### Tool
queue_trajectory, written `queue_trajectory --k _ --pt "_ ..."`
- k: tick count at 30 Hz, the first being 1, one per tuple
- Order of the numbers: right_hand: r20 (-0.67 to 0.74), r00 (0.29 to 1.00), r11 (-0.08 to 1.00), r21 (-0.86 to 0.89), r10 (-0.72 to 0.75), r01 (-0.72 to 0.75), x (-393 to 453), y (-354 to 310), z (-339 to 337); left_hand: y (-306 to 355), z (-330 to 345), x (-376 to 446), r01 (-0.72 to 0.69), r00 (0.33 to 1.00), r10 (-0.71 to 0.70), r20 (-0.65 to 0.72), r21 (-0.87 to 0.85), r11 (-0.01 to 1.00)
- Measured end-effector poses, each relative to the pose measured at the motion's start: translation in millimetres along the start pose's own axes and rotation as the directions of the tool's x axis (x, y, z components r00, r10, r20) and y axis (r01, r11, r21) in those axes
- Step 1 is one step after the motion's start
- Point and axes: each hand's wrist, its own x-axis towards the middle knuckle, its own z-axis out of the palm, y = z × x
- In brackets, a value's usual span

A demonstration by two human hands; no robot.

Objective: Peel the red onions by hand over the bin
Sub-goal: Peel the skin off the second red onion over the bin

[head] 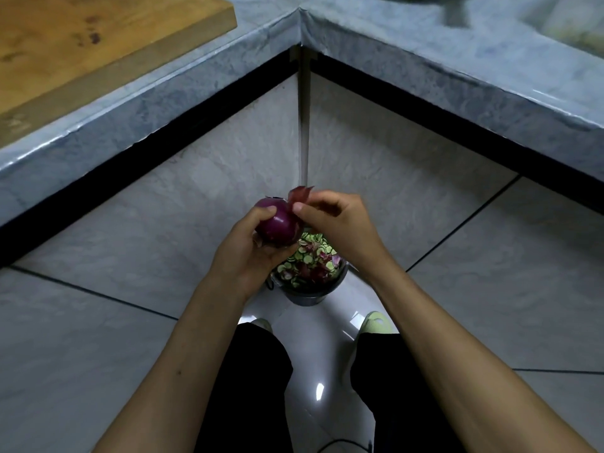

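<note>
Hands meet at the centre of the head view, above a small dark bin (307,294) on the tiled floor. One red onion (277,225) is in play: the left hand (248,253) cups it from below, at about 8 o'clock of the bulb, with curled fingers under it and the thumb pressed on its top. The onion's glossy purple flesh shows on the side toward the camera. The right hand (333,220), at 3 o'clock of the onion, pinches one flap of dry reddish skin (300,195) between thumb and fingers; the flap stands up at 1 o'clock of the bulb, and whether it is attached at its base cannot be told. The bin sits at 5 o'clock of the onion, lower down, filled with green-and-white vegetable slices and dark red peel scraps (307,263).

Two feet flank the bin's near side; the right one wears a pale green slipper (376,322), the left is mostly hidden by a dark trouser leg. A grey stone counter (425,70) wraps the corner at 12 o'clock, and one wooden chopping board (81,37) lies on it at 10 o'clock.
</note>
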Motion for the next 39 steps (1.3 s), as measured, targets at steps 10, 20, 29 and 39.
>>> queue_trajectory --k 10,20,29,39 --pt "-0.196 0.960 0.971 0.171 0.200 -0.167 12 24 -6 -18 2 6 0.059 0.997 -0.057 0.054 -0.045 0.997" --pt "-0.231 0.938 0.885 -0.332 0.258 -0.325 36 73 -19 -28 -15 16 0.058 0.996 -0.063 -0.069 -0.081 0.995" --pt "-0.308 0.926 0.807 -0.476 0.220 -0.350 45 80 -15 -26 -12 14 0.069 0.995 -0.082 -0.061 -0.197 0.978" --pt "-0.302 0.912 0.718 -0.565 0.279 -0.407 57 91 -11 -18 -25 8 0.073 0.994 -0.091 -0.061 -0.252 0.965"
